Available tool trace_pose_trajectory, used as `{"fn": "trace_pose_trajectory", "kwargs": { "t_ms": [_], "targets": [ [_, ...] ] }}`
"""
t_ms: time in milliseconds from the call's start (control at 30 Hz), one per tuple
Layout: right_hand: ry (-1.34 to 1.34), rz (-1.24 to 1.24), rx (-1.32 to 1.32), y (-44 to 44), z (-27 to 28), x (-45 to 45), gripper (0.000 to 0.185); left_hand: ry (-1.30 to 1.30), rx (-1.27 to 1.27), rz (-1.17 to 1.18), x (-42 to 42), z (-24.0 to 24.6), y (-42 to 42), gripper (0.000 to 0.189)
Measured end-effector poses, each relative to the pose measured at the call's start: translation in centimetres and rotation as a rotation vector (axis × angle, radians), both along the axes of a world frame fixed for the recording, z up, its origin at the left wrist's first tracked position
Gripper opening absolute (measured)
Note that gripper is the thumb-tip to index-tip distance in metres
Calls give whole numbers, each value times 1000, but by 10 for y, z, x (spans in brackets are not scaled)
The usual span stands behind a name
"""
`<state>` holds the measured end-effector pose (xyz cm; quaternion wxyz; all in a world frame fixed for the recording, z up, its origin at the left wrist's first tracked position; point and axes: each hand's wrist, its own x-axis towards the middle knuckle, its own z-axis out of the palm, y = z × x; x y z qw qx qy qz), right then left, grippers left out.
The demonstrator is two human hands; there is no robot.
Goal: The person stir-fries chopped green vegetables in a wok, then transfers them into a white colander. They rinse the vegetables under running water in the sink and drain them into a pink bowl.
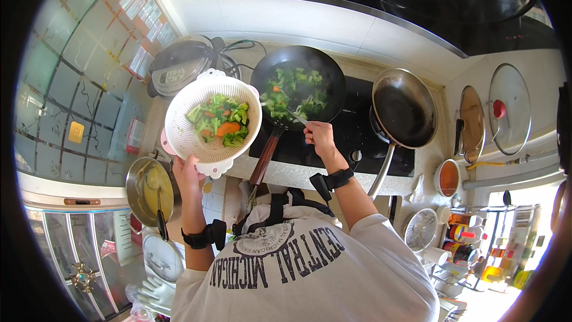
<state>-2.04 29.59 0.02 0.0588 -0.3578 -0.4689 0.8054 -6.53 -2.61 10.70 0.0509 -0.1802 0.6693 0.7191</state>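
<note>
My left hand (188,173) grips the near rim of a white plastic colander (183,112), holding it tilted at the left of the wok. Broccoli pieces (237,136) and orange carrot slices (229,128) lie inside it. My right hand (320,136) is closed around the handle of a metal utensil (298,117), whose far end is hidden among the greens. It reaches into a black wok (333,80) holding broccoli (292,78) and a little carrot. The wok's brown wooden handle (265,158) points towards me, between my hands.
An empty frying pan (404,107) sits on the black cooktop (357,129) at the right. A lidded electric cooker (178,67) stands behind the colander. At the left is a steel pot (134,188) of yellow food with a ladle. Bottles (460,251) crowd the lower right; a range hood (402,22) overhangs.
</note>
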Motion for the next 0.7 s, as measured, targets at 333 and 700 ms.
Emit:
{"fn": "trace_pose_trajectory", "kwargs": {
  "t_ms": [333, 700],
  "targets": [
    [84, -94, -450, 4, 2, -4, 11, 7, -8, 0, 0, 3, 1, 38],
    [97, -246, -190, 18, 34, 7, 13, -34, -24, -36, -7, -4, 8, 39]
  ]
}}
